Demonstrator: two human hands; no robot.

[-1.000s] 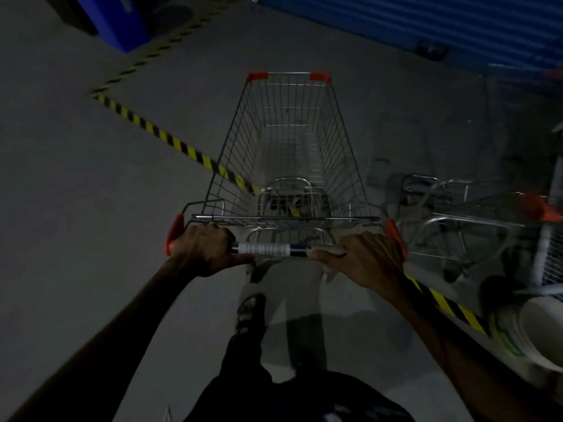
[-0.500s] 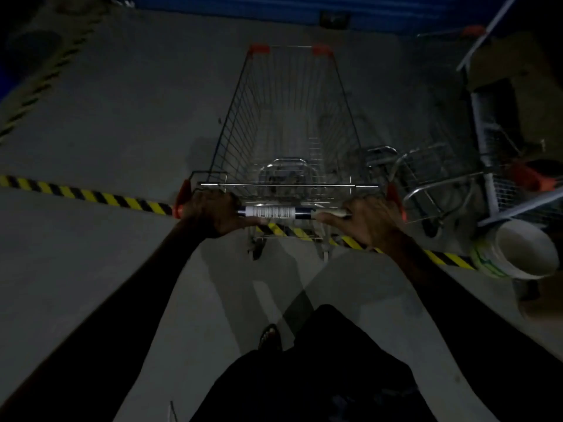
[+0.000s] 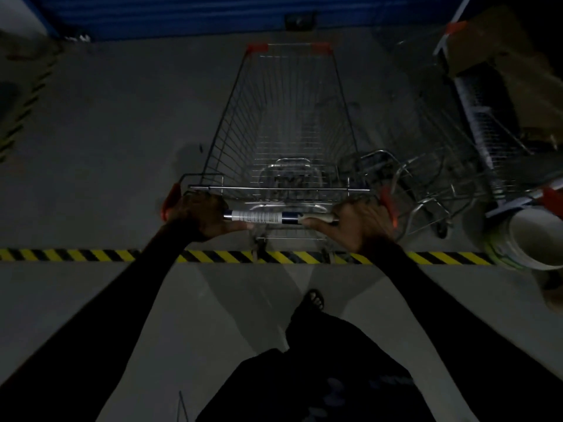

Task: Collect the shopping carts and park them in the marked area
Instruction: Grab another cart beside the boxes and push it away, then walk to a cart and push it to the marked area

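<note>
- Wire-mesh shopping cart (image 3: 286,123) sits dead ahead; its basket has nothing inside that can be made out, only the mesh and the folded child-seat flap at the near end.
- Cart's basket lies past the hazard tape (image 3: 91,255), its rear wheels at the tape; nose points at the blue shutter (image 3: 182,16).
- Handle bar (image 3: 262,216) runs crosswise just in front of the person, with a white label on its middle.
- Left hand (image 3: 198,216) grip: fingers curled tight over the bar's left end, thumb lying along the bar toward the label.
- Right hand (image 3: 362,223) grip: fingers wrapped over the bar's right end, thumb stretched inward along the bar.
- Both arms reach out nearly straight in dark sleeves, wrists level with the bar.
- Second cart (image 3: 426,184) stands just beside the held one on the right, also past the tape; contents too dim to tell.
- White bucket (image 3: 530,236) stands at the right edge, mouth toward the camera; looks hollow, pale inside.
- Metal rack (image 3: 487,129) with cardboard on it leans behind the bucket, blurry.
- Count: two carts, two hands on one bar, one bucket; one tape strip crosses the floor (image 3: 91,147), another runs off at far left.
- One sandalled foot (image 3: 313,301) shows below the tape.
</note>
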